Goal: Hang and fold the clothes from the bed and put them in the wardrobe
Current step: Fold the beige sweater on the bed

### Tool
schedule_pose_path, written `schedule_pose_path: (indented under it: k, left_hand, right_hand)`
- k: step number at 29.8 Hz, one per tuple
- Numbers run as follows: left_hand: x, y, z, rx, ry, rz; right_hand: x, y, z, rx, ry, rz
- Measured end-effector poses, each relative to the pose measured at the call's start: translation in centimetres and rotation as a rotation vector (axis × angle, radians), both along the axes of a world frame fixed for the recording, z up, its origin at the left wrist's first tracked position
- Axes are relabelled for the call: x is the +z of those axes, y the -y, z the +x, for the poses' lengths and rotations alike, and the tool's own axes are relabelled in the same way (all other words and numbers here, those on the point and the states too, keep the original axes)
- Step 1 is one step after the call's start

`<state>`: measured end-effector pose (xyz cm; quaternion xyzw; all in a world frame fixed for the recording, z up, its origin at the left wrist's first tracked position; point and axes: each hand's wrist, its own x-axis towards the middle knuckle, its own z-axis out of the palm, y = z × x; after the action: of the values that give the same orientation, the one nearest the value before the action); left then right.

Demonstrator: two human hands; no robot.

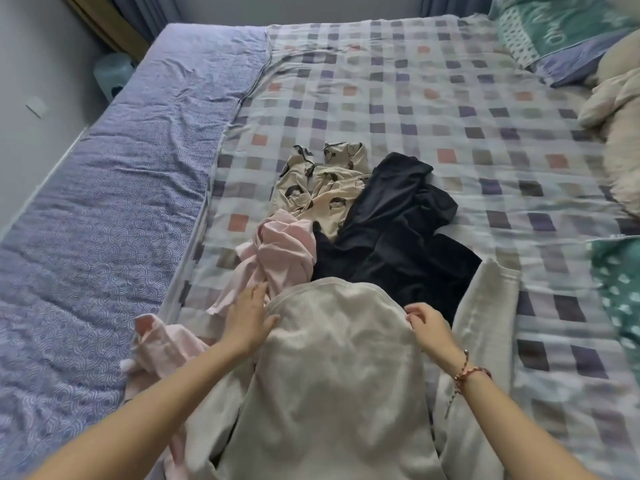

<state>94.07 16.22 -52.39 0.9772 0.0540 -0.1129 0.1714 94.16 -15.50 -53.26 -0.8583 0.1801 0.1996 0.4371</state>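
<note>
A white ribbed garment (332, 368) lies spread on the checked bedsheet (450, 109) right in front of me, one sleeve (485, 306) stretching off to the right. My left hand (247, 318) rests flat with fingers apart on its left upper edge. My right hand (427, 325) pinches the fabric at its right upper edge. Behind it lie a pink garment (277, 258), a crumpled black garment (391, 233) and a cream patterned pyjama piece (322, 181).
A purple patterned mattress strip (114, 188) runs along the left, beside a grey wall. Teal and purple pillows (561, 36) and a cream plush toy (620, 109) sit at the right. A teal blanket (620, 292) lies at the right edge.
</note>
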Motion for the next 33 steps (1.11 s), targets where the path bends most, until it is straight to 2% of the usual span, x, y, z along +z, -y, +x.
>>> schedule_pose_path:
  k: [2, 4, 9, 11, 13, 15, 17, 19, 21, 22, 24, 26, 27, 28, 30, 31, 33]
  left_hand:
    - [-0.9, -0.5, 1.5, 0.001, -0.001, 0.019]
    - [-1.4, -1.0, 2.1, -0.091, -0.029, -0.054]
    - [1.0, -2.0, 1.2, -0.262, 0.109, -0.574]
    - [3.1, -1.8, 0.1, -0.264, -0.005, -0.793]
    - [5.1, -2.2, -0.6, -0.306, -0.164, -0.914]
    - [6.6, -3.0, -0.9, -0.417, -0.286, -0.853]
    - [7.6, -3.8, -0.6, -0.562, -0.322, -0.626]
    - [8.2, -4.0, -0.1, -0.697, -0.399, -0.375]
    - [8.3, -3.8, -0.2, -0.810, -0.475, -0.082]
    - [8.3, -3.5, -0.4, -0.868, -0.451, 0.069]
    - [8.5, -2.8, -0.3, -0.935, -0.284, 0.280]
    - [9.0, -1.1, 0.4, -0.854, -0.222, 0.471]
    - [8.8, -0.3, 1.1, -0.782, -0.096, 0.530]
    - [8.2, 0.2, 1.8, -0.719, 0.142, 0.502]
    - [6.2, 0.2, 2.6, -0.516, 0.374, 0.337]
    - [4.4, -0.1, 3.1, -0.380, 0.307, 0.184]
    - [1.8, -1.9, 1.0, -0.043, 0.035, -0.174]
  right_hand:
    - [-0.6, -1.6, 2.6, 0.041, 0.010, -0.015]
    - [-0.9, -2.8, 4.5, 0.130, -0.013, -0.035]
    - [-1.7, -3.7, 8.0, 0.462, -0.197, -0.108]
    - [-1.1, -3.4, 8.2, 0.560, -0.156, -0.085]
    - [-0.1, -2.9, 8.1, 0.629, -0.119, 0.014]
    - [1.6, -2.1, 7.7, 0.696, -0.100, 0.120]
    - [3.4, -1.1, 7.2, 0.751, -0.140, 0.208]
    - [4.9, -0.3, 6.7, 0.820, -0.308, 0.243]
    - [5.6, 0.3, 6.1, 0.952, -0.496, 0.170]
    - [5.8, 0.5, 5.8, 1.043, -0.529, 0.074]
    - [6.0, 0.6, 6.2, 1.109, -0.456, -0.109]
    - [6.4, 0.3, 7.3, 0.938, -0.202, -0.254]
    - [6.4, 0.0, 8.2, 0.814, -0.040, -0.348]
    - [6.2, -0.5, 8.9, 0.701, 0.105, -0.474]
    - [4.8, -2.3, 9.0, 0.586, 0.253, -0.695]
    - [3.8, -3.0, 8.6, 0.556, 0.242, -0.715]
    - [1.9, -5.7, 5.7, 0.556, 0.201, -0.597]
